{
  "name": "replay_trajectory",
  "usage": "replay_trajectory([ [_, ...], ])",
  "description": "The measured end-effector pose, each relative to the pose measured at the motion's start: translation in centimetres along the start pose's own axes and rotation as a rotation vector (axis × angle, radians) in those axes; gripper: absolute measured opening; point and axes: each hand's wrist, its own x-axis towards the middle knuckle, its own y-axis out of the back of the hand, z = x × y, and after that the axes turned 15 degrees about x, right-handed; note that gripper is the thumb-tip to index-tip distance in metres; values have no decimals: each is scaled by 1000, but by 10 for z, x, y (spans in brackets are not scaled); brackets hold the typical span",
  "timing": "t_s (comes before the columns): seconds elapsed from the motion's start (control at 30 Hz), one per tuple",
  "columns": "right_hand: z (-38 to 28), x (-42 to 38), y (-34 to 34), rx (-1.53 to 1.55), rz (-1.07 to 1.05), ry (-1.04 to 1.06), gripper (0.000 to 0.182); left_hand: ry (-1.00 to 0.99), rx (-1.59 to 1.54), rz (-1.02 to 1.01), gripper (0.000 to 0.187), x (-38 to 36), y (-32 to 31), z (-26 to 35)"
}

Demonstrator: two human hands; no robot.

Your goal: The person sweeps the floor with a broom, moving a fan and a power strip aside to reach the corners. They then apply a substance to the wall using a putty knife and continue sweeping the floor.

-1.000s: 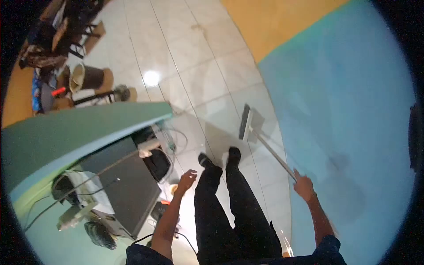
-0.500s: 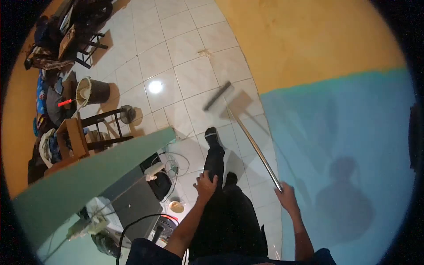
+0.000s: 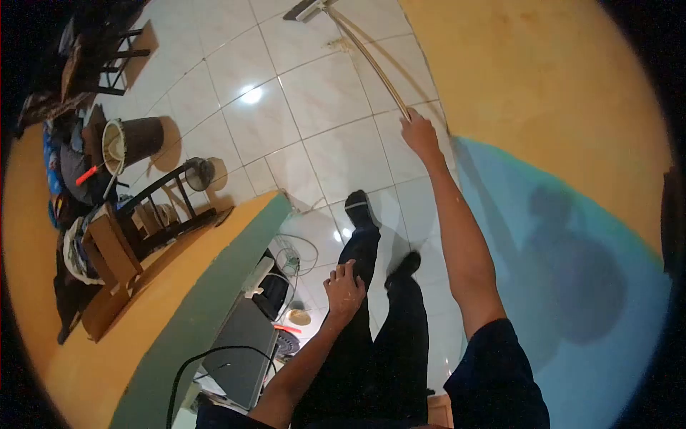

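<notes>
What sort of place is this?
Looks like a lived-in room, probably in a home: glossy pale square floor tiles, a yellow-and-blue painted wall, and a dark round bucket with a pale rim near piled cloth.

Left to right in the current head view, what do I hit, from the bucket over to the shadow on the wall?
Bucket → broom head → left hand → right hand → person's shadow.

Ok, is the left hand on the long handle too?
No, only the right hand grips the long handle; the left hand is well away from it, in front of the dark trousers.
</notes>
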Motion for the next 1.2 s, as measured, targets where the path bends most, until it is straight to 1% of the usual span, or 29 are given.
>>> replay_trajectory([
  [0.03, 29, -21, 2, -78, 91, 188, 29, -10, 34, -25, 46, 2, 0, 0],
  [0.07, 56, -53, 10, 31, 5, 89, 32, -20, 65, -46, 45, 3, 1, 2],
  [0.1, 91, -97, 14, 86, 24, 55, 37, -27, 64, -50, 45, 4, 1, 2],
  [0.13, 113, -154, 25, 86, 9, -65, 41, -29, 78, -61, 44, 8, 2, 3],
  [0.17, 127, -210, 40, 185, -29, -234, 41, -27, 94, -75, 43, 10, 4, 3],
  [0.2, 141, -272, 51, 218, -20, -327, 40, -28, 97, -81, 43, 9, 7, 4],
  [0.23, 178, -342, 60, 193, -33, -280, 39, -39, 104, -104, 43, 12, 10, 8],
  [0.27, 212, -405, 54, -111, 165, 119, 42, -50, 113, -127, 42, 16, 12, 11],
  [0.3, 210, -466, 68, -53, 83, -92, 41, -50, 116, -133, 42, 18, 12, 13],
  [0.33, 168, -497, 84, 174, 110, -634, 40, -64, 110, -125, 42, 19, 12, 14],
  [0.37, 165, -537, 86, 119, 154, -710, 41, -82, 108, -115, 41, 20, 12, 15],
  [0.4, 174, -578, 84, 87, 197, -553, 41, -88, 120, -123, 41, 21, 11, 16],
  [0.43, 161, -584, 85, 94, 201, -568, 41, -91, 139, -130, 41, 21, 10, 17],
  [0.5, 95, -574, 92, -75, 184, -763, 41, -108, 174, -141, 40, 22, 7, 20],
  [0.53, 81, -565, 93, -67, 174, -823, 42, -114, 200, -123, 40, 22, 3, 20],
  [0.57, 83, -557, 87, -54, 179, -835, 42, -119, 227, -103, 40, 23, 2, 20],
  [0.63, 92, -531, 74, -25, 193, -503, 41, -143, 255, -107, 40, 23, 2, 23],
  [0.73, 94, -409, 47, 89, 186, -328, 42, -181, 293, -102, 39, 24, 4, 25],
  [0.77, 65, -349, 56, 191, 115, -397, 46, -196, 294, -94, 38, 24, 5, 25],
  [0.8, 87, -302, 30, 189, 270, -37, 50, -205, 305, -105, 37, 25, 9, 28],
  [0.83, 70, -247, 32, 136, 112, -217, 53, -214, 323, -107, 37, 26, 10, 29],
  [0.87, 61, -196, 25, 140, 193, -37, 55, -215, 328, -91, 36, 27, 10, 29],
  [0.9, 41, -149, 28, 156, 192, -52, 53, -218, 331, -76, 35, 27, 9, 30],
  [0.93, 31, -115, 27, 173, 250, 52, 56, -224, 344, -83, 35, 27, 8, 31],
  [1.03, 23, -99, 20, 121, 351, 59, 55, -219, 350, -39, 34, 31, 11, 28],
  [1.07, 28, -120, 21, 129, 316, -17, 53, -211, 369, -49, 34, 32, 11, 28],
  [1.13, 32, -199, 30, 107, 253, -165, 50, -197, 369, -70, 33, 28, 8, 27],
  [1.17, 30, -240, 40, 78, 233, -232, 48, -238, 391, -51, 33, 30, 6, 25],
  [1.2, 61, -286, 24, 206, 364, -66, 47, -276, 413, -32, 33, 32, 5, 23],
])
